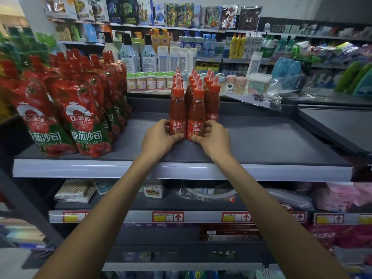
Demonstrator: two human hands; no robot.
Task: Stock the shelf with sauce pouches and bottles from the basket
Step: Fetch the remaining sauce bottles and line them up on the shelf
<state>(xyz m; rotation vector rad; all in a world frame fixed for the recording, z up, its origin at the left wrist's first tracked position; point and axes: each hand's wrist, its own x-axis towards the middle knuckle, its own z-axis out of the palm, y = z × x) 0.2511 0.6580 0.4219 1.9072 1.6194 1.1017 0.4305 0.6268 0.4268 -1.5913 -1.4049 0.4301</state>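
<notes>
1. Both arms are out over the shelf (261, 141), with the hands at the cluster of red sauce bottles (211, 97) standing upright mid-shelf.
2. The left grip (161, 135) is curled round the base of the front-left bottle (177, 109), thumb across the label, fingers tucked behind.
3. The right grip (213, 137) is wrapped the same way round the base of the front-right bottle (196, 113), thumb at the front.
4. Those two bottles stand touching, side by side, bases on the shelf, with the rest of the pack tight behind them.
5. Over on the left of the same shelf, the sauce pouches (80, 109) stand in rows and lean a little, well apart from the bottles.
6. Behind the bottles, on the far shelving, there's a row of green-lidded jars (151, 81).
7. Below, red price tags (168, 216) line the lower shelf edge.
</notes>
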